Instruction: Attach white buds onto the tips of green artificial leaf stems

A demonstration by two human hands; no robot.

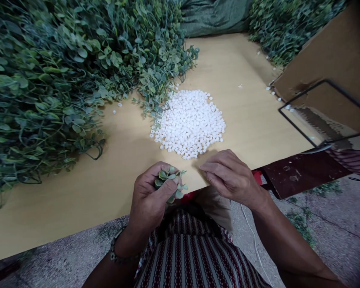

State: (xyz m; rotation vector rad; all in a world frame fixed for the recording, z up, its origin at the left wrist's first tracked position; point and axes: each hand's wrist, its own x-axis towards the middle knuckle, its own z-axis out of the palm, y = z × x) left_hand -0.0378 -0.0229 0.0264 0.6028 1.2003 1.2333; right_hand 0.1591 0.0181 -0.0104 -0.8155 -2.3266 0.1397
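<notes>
My left hand [151, 198] is closed around a sprig of green artificial leaves [177, 195], its thumb pressed over the stem near the table's front edge. To its right, my right hand [232, 176] is held in a pinch, apart from the sprig; whatever is between its fingertips is hidden or too small to name. Just beyond both hands lies a heap of small round white plastic pieces [193, 122]. A few leafy stems touch the heap's left side.
A large mass of leafy stems [78, 72] covers the table's left and back. More greenery [291, 28] is at the far right beside a cardboard sheet [327, 52]. A black wire frame [303, 127] stands at the right edge. Loose white pieces lie on the wooden tabletop [120, 160].
</notes>
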